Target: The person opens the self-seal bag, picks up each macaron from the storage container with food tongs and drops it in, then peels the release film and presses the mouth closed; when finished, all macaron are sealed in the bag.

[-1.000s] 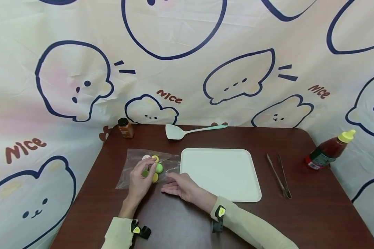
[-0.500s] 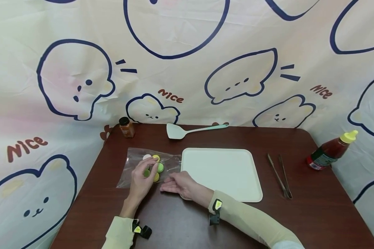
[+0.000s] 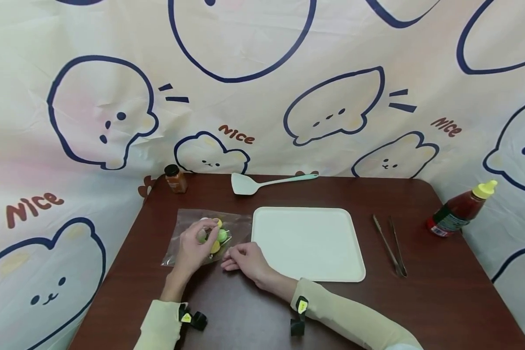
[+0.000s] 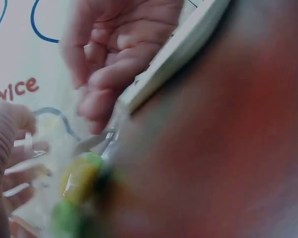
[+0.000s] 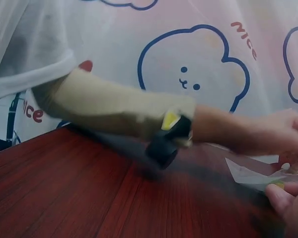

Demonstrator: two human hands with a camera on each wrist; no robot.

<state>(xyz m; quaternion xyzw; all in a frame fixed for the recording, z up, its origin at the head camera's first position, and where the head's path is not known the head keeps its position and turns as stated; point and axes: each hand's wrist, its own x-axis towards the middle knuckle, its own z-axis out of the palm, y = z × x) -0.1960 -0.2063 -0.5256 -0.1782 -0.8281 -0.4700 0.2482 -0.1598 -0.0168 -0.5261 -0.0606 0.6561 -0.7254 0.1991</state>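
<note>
In the head view a clear plastic bag (image 3: pixel 240 226) lies left of the tray. Inside are several round pieces, green (image 3: pixel 222 236), yellow (image 3: pixel 216 247) and whitish; their kind is unclear. My left hand (image 3: pixel 196 245) is over the bag, thumb and fingers curved toward each other, pinching crinkled plastic. The left wrist view shows glints of film between thumb and fingers, beside the blurred yellow piece (image 4: pixel 80 179). My right hand (image 3: pixel 247 262) hovers at the bag's near right edge, fingers loosely curled. No held thing shows in it.
A white tray (image 3: pixel 308 245) sits right of the bag. Behind lie a pale green spatula (image 3: pixel 245 184) and a black-capped jar (image 3: pixel 176 181). Metal tongs (image 3: pixel 389 248) and a red sauce bottle with a yellow cap (image 3: pixel 457 211) are on the right of the brown table (image 3: pixel 332 311).
My left hand has shifted slightly left, and the bag's film has crinkled around the pieces. My right hand has turned, its fingers more curled than before, near the bag's edge.
</note>
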